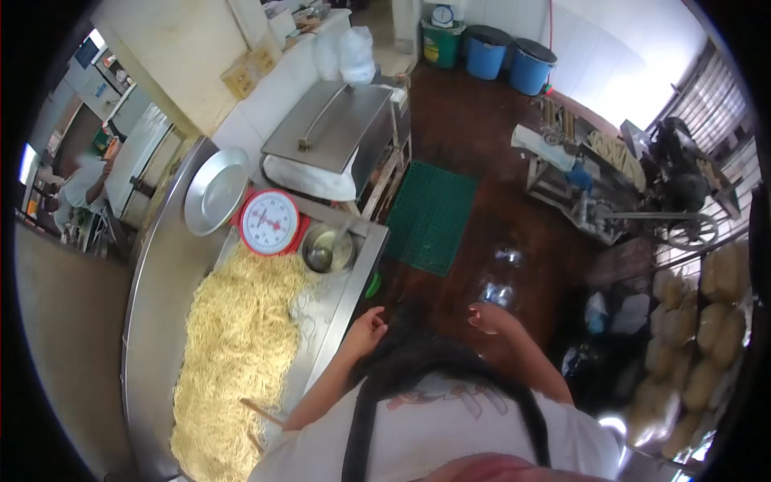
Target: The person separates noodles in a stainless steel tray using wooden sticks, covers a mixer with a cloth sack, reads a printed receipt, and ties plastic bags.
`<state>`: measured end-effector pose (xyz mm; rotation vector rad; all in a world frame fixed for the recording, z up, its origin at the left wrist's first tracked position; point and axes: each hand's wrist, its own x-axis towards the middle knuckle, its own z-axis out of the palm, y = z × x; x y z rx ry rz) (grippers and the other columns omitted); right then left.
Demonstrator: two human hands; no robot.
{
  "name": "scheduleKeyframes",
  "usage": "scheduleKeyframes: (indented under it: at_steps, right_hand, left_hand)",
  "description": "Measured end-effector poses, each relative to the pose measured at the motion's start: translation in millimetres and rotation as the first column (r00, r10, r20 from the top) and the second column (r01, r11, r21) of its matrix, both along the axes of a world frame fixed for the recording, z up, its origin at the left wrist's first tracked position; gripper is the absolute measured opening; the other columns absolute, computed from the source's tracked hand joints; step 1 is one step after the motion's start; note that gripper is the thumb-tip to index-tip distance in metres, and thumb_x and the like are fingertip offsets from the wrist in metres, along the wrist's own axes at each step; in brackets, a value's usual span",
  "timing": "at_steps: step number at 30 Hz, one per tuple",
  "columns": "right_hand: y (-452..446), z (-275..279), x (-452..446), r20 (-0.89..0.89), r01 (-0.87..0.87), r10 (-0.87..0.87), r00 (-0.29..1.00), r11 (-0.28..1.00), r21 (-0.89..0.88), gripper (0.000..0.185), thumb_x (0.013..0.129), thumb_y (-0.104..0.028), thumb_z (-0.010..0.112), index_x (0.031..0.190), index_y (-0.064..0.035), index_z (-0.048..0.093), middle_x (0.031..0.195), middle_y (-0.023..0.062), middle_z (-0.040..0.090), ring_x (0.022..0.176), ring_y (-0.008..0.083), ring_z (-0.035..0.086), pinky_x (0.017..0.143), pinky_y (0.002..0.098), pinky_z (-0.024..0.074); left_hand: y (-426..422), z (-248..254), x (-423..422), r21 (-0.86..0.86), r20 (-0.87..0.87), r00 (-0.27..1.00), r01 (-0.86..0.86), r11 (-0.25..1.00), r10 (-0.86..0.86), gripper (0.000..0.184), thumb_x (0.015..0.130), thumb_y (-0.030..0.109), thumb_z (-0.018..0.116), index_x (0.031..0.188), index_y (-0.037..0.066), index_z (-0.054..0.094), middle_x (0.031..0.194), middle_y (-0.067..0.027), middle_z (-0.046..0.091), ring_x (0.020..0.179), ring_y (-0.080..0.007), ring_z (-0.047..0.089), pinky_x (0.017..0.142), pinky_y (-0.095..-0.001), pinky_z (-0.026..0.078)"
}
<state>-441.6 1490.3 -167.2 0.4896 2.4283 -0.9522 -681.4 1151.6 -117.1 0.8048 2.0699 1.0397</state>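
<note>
My left hand [369, 328] is held in the air just past the edge of the steel worktable [328, 325]. Its fingers are loosely bent and apart, with nothing seen in them. Over the dark red floor, my right hand [491, 318] is also raised, fingers half curled and no object in it. A large heap of yellow noodles [241, 345] covers much of the worktable to my left, with thin wooden sticks [261, 411] poking out near my left arm. Beyond the noodles are a red dial scale [270, 222] and a metal pot [341, 257] with a ladle [320, 259].
A metal basin [217, 193] leans beside the scale. Behind stands a steel lidded box [329, 128]; a green mat [431, 217] lies on the floor. A belt-driven machine [626, 185] and bagged goods [683, 345] are at right. Another person [84, 185] is far left.
</note>
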Motion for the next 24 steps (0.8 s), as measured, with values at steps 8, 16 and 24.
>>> scheduleKeyframes:
  at_steps: [8,16,24]
  right_hand:
    - [111.0,72.3,-48.8,0.12,0.457,-0.447,0.886,0.886,-0.074,0.025,0.092,-0.013,0.063,0.113,-0.0044,0.073,0.102,0.0079,0.073,0.09,0.0183,0.067,0.075,0.0356,0.0545]
    - [260.2,-37.7,-76.4,0.179,0.349,-0.317,0.931,0.919,-0.184,0.036,0.09,-0.017,0.069,0.125,-0.0071,0.068,0.115,0.0151,0.071,0.1,0.0245,0.068,0.082,0.0406,0.0549]
    - [451.3,23.4,-282.9,0.028,0.112,-0.114,0.993,0.992,0.062,0.05,0.092,-0.027,0.067,0.136,-0.0029,0.059,0.114,0.0227,0.072,0.103,0.0397,0.069,0.087,0.047,0.0545]
  left_hand:
    - [224.7,153.7,-142.4,0.297,0.054,0.892,0.415,0.86,-0.449,0.024,0.093,0.017,0.072,0.114,0.005,0.068,0.088,-0.0059,0.068,0.077,-0.0146,0.064,0.071,-0.0301,0.051]
    - [365.9,319.5,-197.7,0.743,-0.036,-0.022,0.668,-0.041,-0.999,0.026,0.087,0.026,0.079,0.097,0.004,0.068,0.095,-0.0104,0.064,0.092,-0.0324,0.06,0.08,-0.0414,0.047]
    - [506.7,363.4,-255.9,0.73,-0.524,0.469,0.677,-0.092,-0.711,0.017,0.096,0.02,0.068,0.1,0.006,0.059,0.09,-0.0098,0.056,0.087,-0.0281,0.058,0.077,-0.0411,0.047]
